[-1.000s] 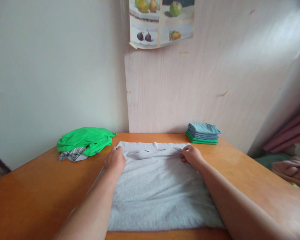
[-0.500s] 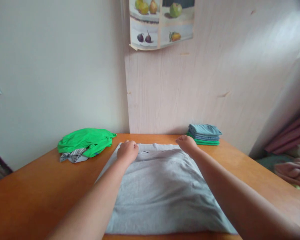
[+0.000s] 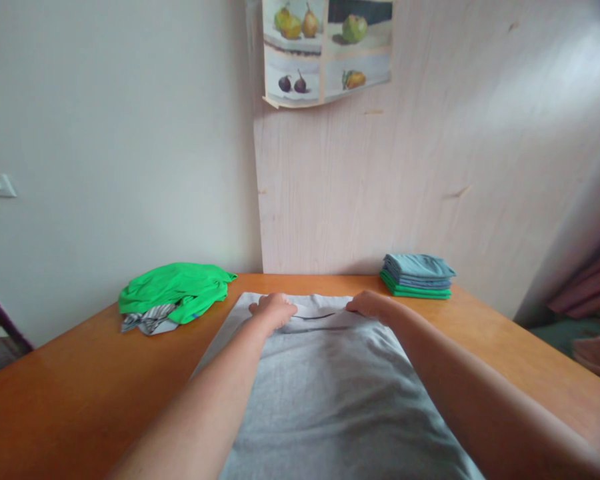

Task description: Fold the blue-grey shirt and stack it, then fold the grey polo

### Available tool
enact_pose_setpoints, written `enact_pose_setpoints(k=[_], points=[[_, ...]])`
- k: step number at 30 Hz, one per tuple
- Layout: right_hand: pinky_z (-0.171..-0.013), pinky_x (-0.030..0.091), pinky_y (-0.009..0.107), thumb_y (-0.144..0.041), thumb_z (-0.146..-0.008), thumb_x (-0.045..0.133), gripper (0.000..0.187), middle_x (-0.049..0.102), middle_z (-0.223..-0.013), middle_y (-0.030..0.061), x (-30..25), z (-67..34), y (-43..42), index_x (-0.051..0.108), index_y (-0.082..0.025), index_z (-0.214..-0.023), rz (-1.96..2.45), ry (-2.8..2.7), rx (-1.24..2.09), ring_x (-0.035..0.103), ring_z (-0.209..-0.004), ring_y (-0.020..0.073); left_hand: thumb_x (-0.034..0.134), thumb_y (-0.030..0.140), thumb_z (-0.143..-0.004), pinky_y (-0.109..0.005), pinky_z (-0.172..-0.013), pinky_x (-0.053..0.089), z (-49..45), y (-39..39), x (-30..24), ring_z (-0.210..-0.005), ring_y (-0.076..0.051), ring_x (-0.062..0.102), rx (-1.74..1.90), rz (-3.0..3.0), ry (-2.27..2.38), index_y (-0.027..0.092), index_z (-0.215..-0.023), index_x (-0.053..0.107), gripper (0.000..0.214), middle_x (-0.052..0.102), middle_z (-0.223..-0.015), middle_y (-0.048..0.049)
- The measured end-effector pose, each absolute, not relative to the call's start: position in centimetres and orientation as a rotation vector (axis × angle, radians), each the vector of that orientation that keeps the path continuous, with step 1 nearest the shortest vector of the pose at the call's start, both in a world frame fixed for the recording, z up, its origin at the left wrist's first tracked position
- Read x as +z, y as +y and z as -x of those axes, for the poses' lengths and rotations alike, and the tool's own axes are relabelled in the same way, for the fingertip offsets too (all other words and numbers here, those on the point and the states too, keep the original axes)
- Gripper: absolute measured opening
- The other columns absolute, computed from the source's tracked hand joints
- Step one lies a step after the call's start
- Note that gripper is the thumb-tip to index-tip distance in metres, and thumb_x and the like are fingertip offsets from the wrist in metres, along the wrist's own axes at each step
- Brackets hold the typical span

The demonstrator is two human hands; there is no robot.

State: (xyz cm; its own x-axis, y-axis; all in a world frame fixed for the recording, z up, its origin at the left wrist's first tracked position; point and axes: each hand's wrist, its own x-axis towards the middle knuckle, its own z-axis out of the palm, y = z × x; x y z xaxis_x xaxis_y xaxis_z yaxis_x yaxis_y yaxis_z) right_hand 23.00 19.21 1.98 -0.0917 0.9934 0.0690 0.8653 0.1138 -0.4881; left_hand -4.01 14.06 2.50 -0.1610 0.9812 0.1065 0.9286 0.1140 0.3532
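A light grey cloth lies spread on the table in front of me, wrinkled across its middle. A thin dark line, like a gap or fold edge, runs across it near the far edge. My left hand is at the far left part of the cloth, fingers closed on the fabric at one end of that line. At the other end my right hand pinches the fabric, thumb and fingers together. Fingertips of both hands are partly hidden.
On the orange-brown table, a crumpled green garment lies over striped cloth at the back left. A folded stack of blue and green cloths sits at the back right. A wall with fruit pictures stands behind.
Both hands have closed in toward each other, and my right hand has come down onto the cloth. The dark line between them shows longer. The view has shifted slightly.
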Motion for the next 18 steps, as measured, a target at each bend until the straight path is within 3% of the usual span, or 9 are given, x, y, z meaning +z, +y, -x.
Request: enact_pose_setpoints(k=[5, 11, 15, 18], points=[[-0.059, 0.044, 0.022, -0.039, -0.092, 0.059, 0.027, 0.076, -0.090, 0.0047, 1.9, -23.4, 18.8, 0.074, -0.018, -0.100, 1.784, -1.876, 0.499, 0.067, -0.077, 0.0164, 0.056, 0.042, -0.089, -0.048, -0.100, 0.037, 3.5, 14.6, 2.7, -0.110, -0.026, 0.062, 0.836, -1.949, 2.288, 0.031, -0.097, 0.070, 0.019, 0.075, -0.111, -0.0010], [-0.071, 0.044, 0.026, -0.044, -0.085, 0.067, 0.021, 0.076, -0.096, 0.0065, -0.5, -23.1, 18.2, 0.073, -0.024, -0.089, 1.908, -1.832, 0.343, 0.067, -0.093, 0.0229, 0.054, 0.040, -0.094, -0.058, -0.109, 0.027, 3.9, 14.2, -0.6, -0.119, -0.030, 0.057, 0.671, -2.033, 2.373, 0.028, -0.099, 0.070, 0.020, 0.072, -0.121, -0.0062], [-0.073, 0.044, 0.028, -0.050, -0.089, 0.060, 0.029, 0.076, -0.101, 0.0080, -1.2, -23.1, 18.0, 0.074, -0.026, -0.099, 1.967, -1.895, 0.255, 0.068, -0.095, 0.0234, 0.048, 0.032, -0.096, -0.053, -0.107, 0.033, 4.1, 14.1, -0.6, -0.117, -0.029, 0.058, 0.680, -2.102, 2.361, 0.027, -0.108, 0.068, 0.024, 0.071, -0.121, -0.0072], [-0.070, 0.043, 0.028, -0.050, -0.090, 0.059, 0.029, 0.077, -0.101, 0.0079, -1.1, -23.3, 18.4, 0.073, -0.026, -0.100, 1.939, -1.915, 0.277, 0.069, -0.091, 0.0234, 0.050, 0.042, -0.094, -0.049, -0.098, 0.041, 3.8, 14.5, 0.4, -0.117, -0.031, 0.059, 0.675, -2.074, 2.325, 0.025, -0.109, 0.069, 0.030, 0.070, -0.123, -0.0101]])
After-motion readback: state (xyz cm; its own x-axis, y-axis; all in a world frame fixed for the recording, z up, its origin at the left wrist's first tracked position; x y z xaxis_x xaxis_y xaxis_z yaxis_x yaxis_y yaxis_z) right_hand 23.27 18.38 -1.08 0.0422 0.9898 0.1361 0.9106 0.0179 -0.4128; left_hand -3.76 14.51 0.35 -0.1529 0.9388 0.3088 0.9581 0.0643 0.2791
